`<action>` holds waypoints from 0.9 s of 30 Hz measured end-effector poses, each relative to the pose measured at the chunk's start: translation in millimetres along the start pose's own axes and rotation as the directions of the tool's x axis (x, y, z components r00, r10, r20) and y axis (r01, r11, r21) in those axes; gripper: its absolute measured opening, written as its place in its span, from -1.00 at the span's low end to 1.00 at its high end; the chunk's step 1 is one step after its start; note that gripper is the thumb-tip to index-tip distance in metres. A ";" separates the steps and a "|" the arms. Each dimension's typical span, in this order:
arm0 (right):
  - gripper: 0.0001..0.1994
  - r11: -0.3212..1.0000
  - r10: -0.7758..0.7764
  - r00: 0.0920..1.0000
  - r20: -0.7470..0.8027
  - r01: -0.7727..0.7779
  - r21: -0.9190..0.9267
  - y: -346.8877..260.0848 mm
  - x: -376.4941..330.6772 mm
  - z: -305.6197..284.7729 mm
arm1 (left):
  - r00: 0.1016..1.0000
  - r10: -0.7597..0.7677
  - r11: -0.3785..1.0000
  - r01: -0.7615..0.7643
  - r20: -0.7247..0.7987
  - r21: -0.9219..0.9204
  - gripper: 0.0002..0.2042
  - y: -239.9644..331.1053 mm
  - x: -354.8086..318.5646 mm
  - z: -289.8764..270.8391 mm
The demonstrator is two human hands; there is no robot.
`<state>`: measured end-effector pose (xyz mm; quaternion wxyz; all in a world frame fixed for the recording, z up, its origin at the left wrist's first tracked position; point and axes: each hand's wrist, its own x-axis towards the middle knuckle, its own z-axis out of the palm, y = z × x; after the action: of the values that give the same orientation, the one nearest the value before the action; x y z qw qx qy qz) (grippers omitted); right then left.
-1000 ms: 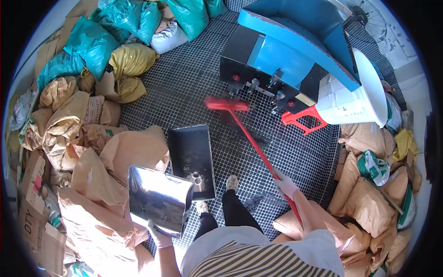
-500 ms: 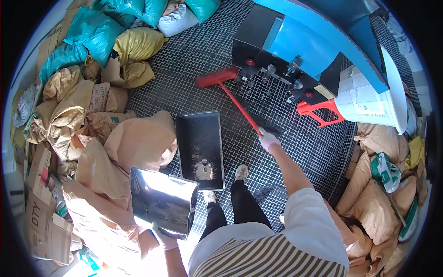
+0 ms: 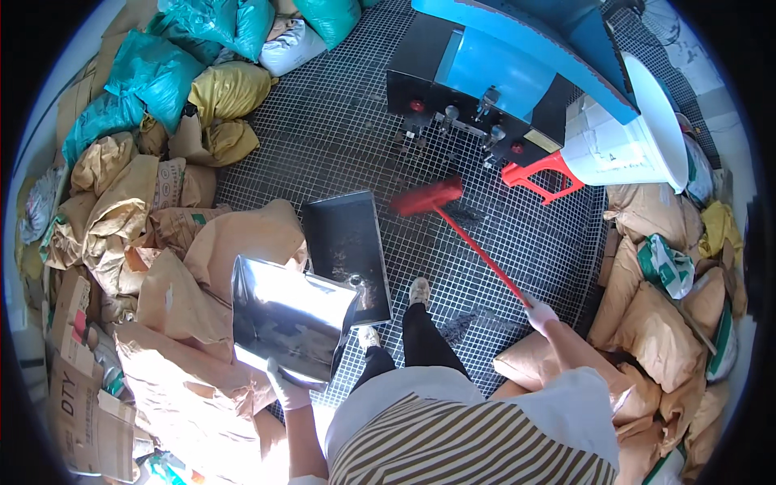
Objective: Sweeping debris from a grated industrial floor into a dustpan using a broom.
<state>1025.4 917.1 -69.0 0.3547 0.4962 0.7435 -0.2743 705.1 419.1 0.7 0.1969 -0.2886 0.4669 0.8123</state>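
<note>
My gloved right hand (image 3: 541, 315) is closed round the end of a red broom's thin handle. The red broom (image 3: 428, 196) stretches up and left from it, its head over the gridded mat; whether the bristles touch is unclear. In my gloved left hand (image 3: 289, 390) I grip the near edge of a shiny metal scoop (image 3: 283, 311), tilted beside my left leg. Partly behind the scoop lies a dark rectangular metal tray (image 3: 343, 230) with pale residue inside. Dark powder (image 3: 459, 326) lies on the mat right of my foot, and another dark patch (image 3: 467, 216) beside the broom head.
A blue and black machine (image 3: 493, 89) with metal knobs stands ahead. Beside it are a red plastic stool (image 3: 550, 179) and a large white tub (image 3: 622, 145). Brown paper sacks (image 3: 194, 299) crowd the left, with more sacks (image 3: 659, 331) at right; teal bags (image 3: 153, 77) lie far left.
My right hand has moved right and nearer to me, drawing the broom head right and down, away from the machine. The metal scoop has shifted slightly right, and the view has moved a little.
</note>
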 end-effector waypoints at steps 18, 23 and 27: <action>-0.53 0.986 -0.091 0.996 -0.005 0.089 -0.141 -77.8 22.8 -16.5 | 0.999 0.041 0.999 -0.041 0.035 -0.005 -0.39 23.9 0.4 -22.3; -0.50 0.926 -0.058 0.998 -0.022 0.045 -0.375 -19.5 -17.7 -29.6 | 0.998 0.057 0.998 -0.056 0.040 -0.023 -0.40 27.1 -3.2 -24.8; -0.50 0.901 -0.024 0.998 -0.056 -0.003 -0.434 33.1 -75.0 -36.6 | 0.998 0.034 0.997 -0.029 0.060 -0.078 -0.40 30.2 1.6 -26.3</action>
<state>1066.0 916.0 10.9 0.4322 0.4087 0.7989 -0.0886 693.6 381.6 8.7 0.1871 -0.2635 0.4334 0.8412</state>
